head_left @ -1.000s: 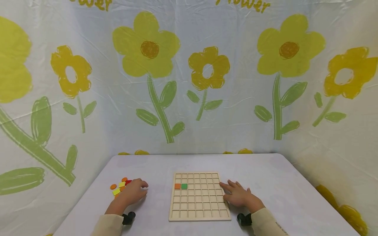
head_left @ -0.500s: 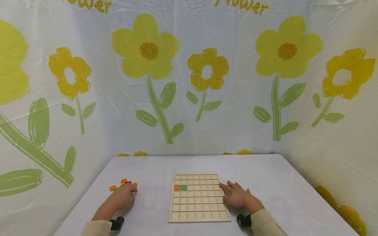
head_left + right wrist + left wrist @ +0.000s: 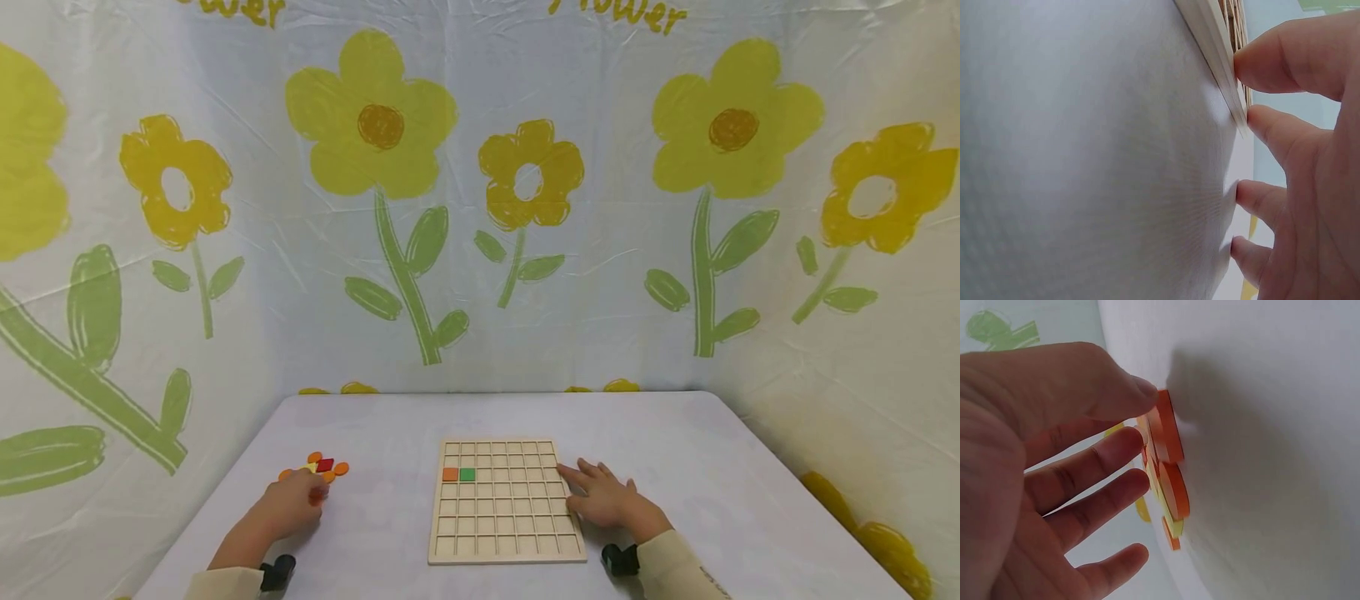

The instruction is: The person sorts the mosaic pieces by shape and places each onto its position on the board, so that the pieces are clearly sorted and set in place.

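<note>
Right around the fingertips of the left hand [image 3: 291, 504] it's pretty cramped, since loose flat pieces [image 3: 325, 465] are bunched just ahead. To its right, a wide lane of tabletop [image 3: 382, 517] is left open up to the low wooden board [image 3: 487, 527]. The board's opposite edge is blocked by the right hand [image 3: 606, 500], but loads of room is left outside that one.

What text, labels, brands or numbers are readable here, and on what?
"wer": backdrop, top left; its start is cut off by the frame edge.
"lower": backdrop, top right of centre; the first letter is cut off.
Right sleeve: small dark marking, too small to read.
Board: none visible.
</note>
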A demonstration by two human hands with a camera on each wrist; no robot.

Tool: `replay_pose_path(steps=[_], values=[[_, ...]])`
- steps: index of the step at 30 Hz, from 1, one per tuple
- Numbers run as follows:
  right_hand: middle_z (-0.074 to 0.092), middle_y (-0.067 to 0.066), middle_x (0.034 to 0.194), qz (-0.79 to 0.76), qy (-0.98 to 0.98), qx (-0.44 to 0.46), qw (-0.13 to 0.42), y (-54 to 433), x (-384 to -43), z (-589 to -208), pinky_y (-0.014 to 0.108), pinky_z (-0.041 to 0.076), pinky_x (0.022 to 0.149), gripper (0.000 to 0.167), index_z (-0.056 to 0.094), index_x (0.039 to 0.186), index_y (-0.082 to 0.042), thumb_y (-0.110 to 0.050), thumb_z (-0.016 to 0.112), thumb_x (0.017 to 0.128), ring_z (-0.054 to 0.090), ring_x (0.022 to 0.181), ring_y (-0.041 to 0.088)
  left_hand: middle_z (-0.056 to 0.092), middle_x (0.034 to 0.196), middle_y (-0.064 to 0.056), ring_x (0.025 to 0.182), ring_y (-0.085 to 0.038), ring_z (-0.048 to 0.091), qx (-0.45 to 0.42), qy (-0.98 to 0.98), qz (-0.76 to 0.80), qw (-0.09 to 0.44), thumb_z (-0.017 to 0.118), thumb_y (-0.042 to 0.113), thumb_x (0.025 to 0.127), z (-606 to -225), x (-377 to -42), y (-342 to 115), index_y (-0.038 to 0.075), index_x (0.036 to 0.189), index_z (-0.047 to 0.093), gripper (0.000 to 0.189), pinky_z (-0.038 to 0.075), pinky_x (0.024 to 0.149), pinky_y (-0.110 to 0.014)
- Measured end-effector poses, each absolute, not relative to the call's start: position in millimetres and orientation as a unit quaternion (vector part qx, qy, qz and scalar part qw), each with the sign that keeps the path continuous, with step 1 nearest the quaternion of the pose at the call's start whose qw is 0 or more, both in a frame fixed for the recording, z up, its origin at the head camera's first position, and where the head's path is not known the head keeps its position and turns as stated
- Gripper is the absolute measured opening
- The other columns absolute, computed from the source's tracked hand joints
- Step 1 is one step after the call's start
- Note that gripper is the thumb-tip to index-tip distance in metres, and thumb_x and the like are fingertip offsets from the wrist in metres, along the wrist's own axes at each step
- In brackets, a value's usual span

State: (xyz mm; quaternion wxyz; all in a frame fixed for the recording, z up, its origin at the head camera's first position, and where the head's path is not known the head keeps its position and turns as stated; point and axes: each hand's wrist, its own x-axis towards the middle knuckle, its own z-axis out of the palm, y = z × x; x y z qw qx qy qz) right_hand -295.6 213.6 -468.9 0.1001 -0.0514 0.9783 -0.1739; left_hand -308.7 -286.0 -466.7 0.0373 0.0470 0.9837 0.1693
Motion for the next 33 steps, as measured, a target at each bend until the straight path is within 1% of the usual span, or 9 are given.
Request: replay_pose_path(steps=[3,9,15,21,26,33], values=[[0.033,0.015,0.156,-0.175,0.978,-0.052,0.101,213.6,-295.2,-468.8,0.081,0.010,0.100,0.056,0.041,0.147,-0.028,-0.038,0.050,0.092,0.023,0.142,0.050,0.060,0.090,0.000,0.083,-0.017,0.056,0.044,0.985,0.163,0.038,0.071,0.010,0.081,-466.0,-307.5,-288.6,0.009,0.097,0.070,0.016,0.052,0.079,-0.044],[0.033,0.015,0.155,-0.175,0.978,-0.053,0.098,215.0,-295.2,-469.8,0.081,0.010,0.100,0.056,0.041,0.147,-0.028,-0.039,0.050,0.092,0.023,0.142,0.050,0.057,0.085,0.000,0.078,-0.017,0.050,0.045,0.985,0.160,0.046,0.071,0.011,0.082,-463.6,-305.2,-288.6,0.011,0.093,0.069,0.011,0.049,0.071,-0.039],[0.034,0.015,0.155,-0.173,0.979,-0.054,0.094,215.4,-295.6,-471.2,0.082,0.011,0.099,0.056,0.041,0.147,-0.028,-0.040,0.050,0.092,0.024,0.142,0.051,0.057,0.082,0.001,0.078,-0.018,0.049,0.035,0.984,0.165,0.060,0.072,0.009,0.081,-464.7,-303.6,-287.6,0.011,0.093,0.067,0.013,0.047,0.069,-0.036],[0.034,0.014,0.155,-0.171,0.979,-0.053,0.095,215.5,-296.6,-472.9,0.082,0.010,0.099,0.057,0.041,0.147,-0.028,-0.041,0.049,0.092,0.024,0.142,0.050,0.057,0.086,-0.001,0.080,-0.019,0.050,0.019,0.981,0.174,0.081,0.073,0.008,0.079,-462.9,-302.9,-286.1,0.010,0.097,0.066,0.019,0.048,0.070,-0.036],[0.033,0.014,0.156,-0.173,0.979,-0.053,0.098,216.0,-297.7,-473.9,0.082,0.009,0.100,0.057,0.041,0.147,-0.029,-0.040,0.049,0.092,0.023,0.142,0.050,0.054,0.084,-0.002,0.078,-0.020,0.049,0.019,0.979,0.181,0.087,0.075,0.009,0.076,-463.0,-304.4,-285.7,0.009,0.093,0.062,0.022,0.045,0.067,-0.033],[0.032,0.014,0.156,-0.171,0.979,-0.054,0.098,217.7,-298.8,-473.8,0.081,0.010,0.100,0.057,0.040,0.147,-0.029,-0.042,0.049,0.092,0.023,0.143,0.050,0.053,0.082,-0.002,0.074,-0.020,0.048,0.025,0.980,0.183,0.079,0.075,0.008,0.074,-465.3,-306.8,-284.5,0.010,0.088,0.058,0.022,0.043,0.063,-0.031]])
